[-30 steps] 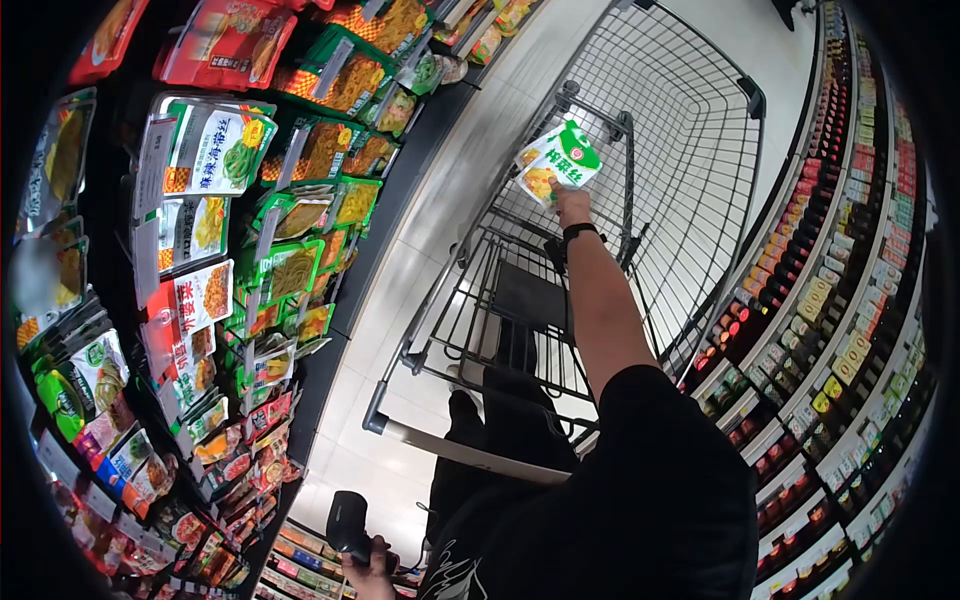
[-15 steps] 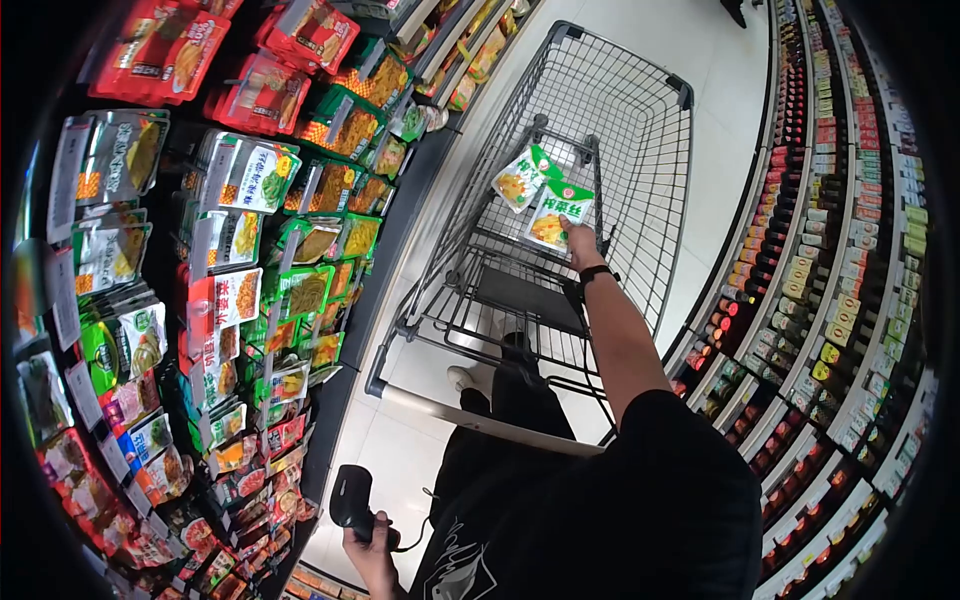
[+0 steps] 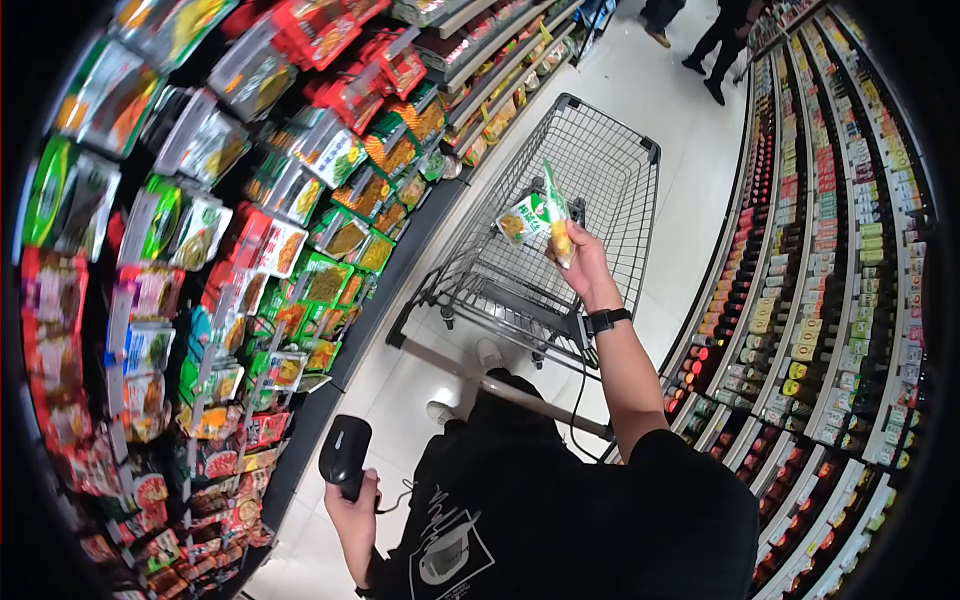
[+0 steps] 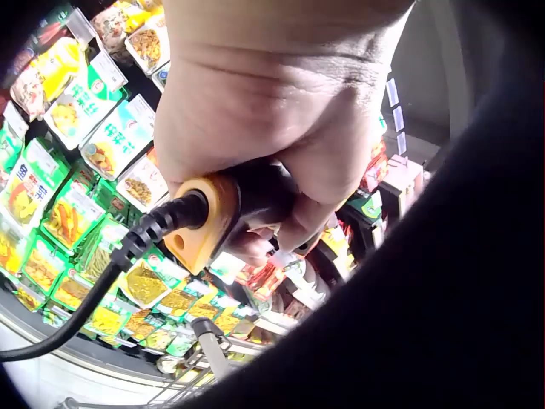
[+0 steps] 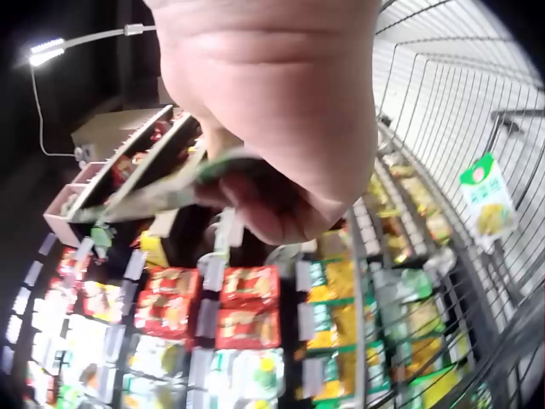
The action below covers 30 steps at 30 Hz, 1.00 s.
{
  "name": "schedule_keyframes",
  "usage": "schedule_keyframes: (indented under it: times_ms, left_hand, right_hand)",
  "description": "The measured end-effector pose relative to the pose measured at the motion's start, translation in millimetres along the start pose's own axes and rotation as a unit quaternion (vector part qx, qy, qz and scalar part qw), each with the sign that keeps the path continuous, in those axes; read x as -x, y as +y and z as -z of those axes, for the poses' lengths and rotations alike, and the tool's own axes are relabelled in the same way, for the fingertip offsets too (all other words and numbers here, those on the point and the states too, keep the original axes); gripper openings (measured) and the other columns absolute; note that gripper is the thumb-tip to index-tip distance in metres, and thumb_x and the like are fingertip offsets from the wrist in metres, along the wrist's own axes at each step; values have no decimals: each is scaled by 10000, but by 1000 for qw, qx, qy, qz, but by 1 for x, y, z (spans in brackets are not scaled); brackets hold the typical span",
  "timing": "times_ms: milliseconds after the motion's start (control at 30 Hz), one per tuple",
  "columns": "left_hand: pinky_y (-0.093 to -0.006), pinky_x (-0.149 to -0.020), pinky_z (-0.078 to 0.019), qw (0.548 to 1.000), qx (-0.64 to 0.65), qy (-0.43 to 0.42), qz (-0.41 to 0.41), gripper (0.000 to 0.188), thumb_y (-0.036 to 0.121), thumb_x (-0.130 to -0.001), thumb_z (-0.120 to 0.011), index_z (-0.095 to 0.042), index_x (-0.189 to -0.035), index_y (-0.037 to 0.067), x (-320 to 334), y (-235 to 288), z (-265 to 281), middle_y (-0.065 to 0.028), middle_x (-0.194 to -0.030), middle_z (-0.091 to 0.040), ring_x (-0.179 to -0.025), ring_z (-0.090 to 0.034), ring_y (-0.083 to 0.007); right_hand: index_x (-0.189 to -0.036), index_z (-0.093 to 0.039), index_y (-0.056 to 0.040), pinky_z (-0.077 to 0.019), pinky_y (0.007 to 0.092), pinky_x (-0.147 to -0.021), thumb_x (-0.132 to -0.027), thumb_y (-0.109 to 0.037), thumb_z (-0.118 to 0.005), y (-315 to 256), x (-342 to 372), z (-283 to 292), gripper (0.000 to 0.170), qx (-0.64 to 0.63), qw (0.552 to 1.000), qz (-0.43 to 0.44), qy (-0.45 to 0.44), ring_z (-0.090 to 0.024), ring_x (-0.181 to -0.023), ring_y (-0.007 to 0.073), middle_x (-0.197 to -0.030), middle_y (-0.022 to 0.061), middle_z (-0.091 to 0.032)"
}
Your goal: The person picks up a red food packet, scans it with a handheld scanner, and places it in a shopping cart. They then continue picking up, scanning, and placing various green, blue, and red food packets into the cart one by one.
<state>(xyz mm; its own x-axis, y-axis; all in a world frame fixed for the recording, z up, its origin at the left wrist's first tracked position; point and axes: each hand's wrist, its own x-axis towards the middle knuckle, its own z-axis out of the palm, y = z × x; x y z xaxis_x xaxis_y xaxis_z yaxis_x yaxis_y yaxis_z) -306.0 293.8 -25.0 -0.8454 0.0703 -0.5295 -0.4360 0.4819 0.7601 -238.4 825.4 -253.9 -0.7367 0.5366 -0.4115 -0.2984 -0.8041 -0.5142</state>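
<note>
My left hand grips the handle of a black handheld barcode scanner, its head pointing up. In the left wrist view, a cord runs out of the scanner's yellow-trimmed handle end. My right hand pinches a green-and-white food pouch by one end, over the shopping cart. This pouch is turned nearly edge-on, and it shows blurred in the right wrist view. Another green-and-white pouch is in the cart, just beyond the held one, and also shows in the right wrist view.
Packaged foods hang in rows along the left. Shelves of bottles and jars line the right side. The cart's handle bar crosses before my body. Farther up the aisle stand people, legs visible.
My right hand has drawn back toward my body, and its pouch has turned from front-facing to nearly edge-on. The other pouch remains in the cart. My left hand still holds the scanner.
</note>
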Motion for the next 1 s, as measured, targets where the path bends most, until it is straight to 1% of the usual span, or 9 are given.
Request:
schedule_keyframes:
  times_ms: [33, 100, 133, 233, 400, 433, 567, 733, 1000]
  left_hand:
    - [-250, -569, -481, 1000, -2, -4, -5, 239, 113, -973, -795, -677, -1150, 5, 3, -2, 6, -38, -825, -698, -638, -618, -86]
    - [-251, -568, -471, 999, 20, -5, -36, 225, 130, -973, -793, -712, -1143, 8, 8, -6, 19, -25, -828, -707, -636, -614, -83]
    - [-253, -574, -476, 998, 24, -22, -48, 220, 127, -970, -794, -718, -1136, 6, 9, -11, 30, -28, -832, -715, -646, -622, -83]
    - [-257, -593, -492, 997, 23, -52, -55, 210, 111, -961, -797, -735, -1127, -1, 15, -28, 55, -38, -852, -738, -676, -645, -87]
    - [-257, -616, -509, 983, 64, -145, -93, 219, 100, -952, -797, -752, -1141, -1, 38, -44, 85, -34, -873, -753, -706, -659, -96]
    - [-254, -624, -504, 979, 102, -163, -75, 210, 114, -957, -798, -754, -1132, 6, 46, -42, 86, -16, -845, -741, -707, -651, -86]
    - [-242, -642, -486, 976, 85, -200, -34, 208, 150, -967, -811, -751, -1128, 33, 67, -35, 99, 7, -854, -728, -737, -636, -59]
    - [-237, -645, -480, 969, 102, -221, -38, 220, 174, -978, -810, -745, -1151, 54, 77, -49, 111, 10, -876, -727, -747, -630, -53]
    - [-239, -663, -495, 966, 149, -207, -42, 219, 164, -983, -799, -743, -1165, 55, 95, -60, 113, 6, -892, -734, -775, -648, -59]
  right_hand:
    - [-1098, -596, -40, -453, 278, -626, -1121, -267, -507, 3, 11, -14, 245, -62, 988, -18, -142, -541, -634, 135, -718, 11, -581]
    - [-980, -543, -96, -364, 270, -548, -1117, -286, -473, 18, 36, -60, 244, -135, 960, -61, -237, -390, -518, 99, -549, -51, -369]
    - [-996, -547, -104, -342, 269, -514, -1107, -280, -466, 33, 47, -82, 223, -168, 948, -74, -260, -345, -481, 94, -522, -60, -355]
    - [-979, -542, -112, -329, 256, -504, -1108, -274, -472, 75, 83, -142, 219, -204, 913, -109, -337, -339, -491, 84, -530, -66, -374]
    - [-948, -523, -124, -315, 241, -504, -1105, -307, -486, 161, 132, -203, 244, -143, 896, -176, -380, -329, -492, 77, -527, -75, -365]
    - [-942, -519, -126, -312, 239, -503, -1105, -313, -489, 177, 140, -209, 250, -132, 893, -192, -387, -326, -491, 76, -526, -76, -363]
    - [-933, -509, -133, -311, 238, -499, -1103, -317, -500, 230, 172, -229, 251, -104, 887, -213, -397, -318, -486, 72, -527, -76, -362]
    - [-938, -502, -126, -316, 236, -505, -1100, -319, -503, 261, 199, -235, 253, -87, 886, -232, -393, -319, -493, 72, -551, -73, -364]
    - [-940, -498, -118, -315, 232, -507, -1102, -333, -484, 265, 213, -232, 269, -64, 883, -250, -392, -322, -497, 73, -555, -72, -364]
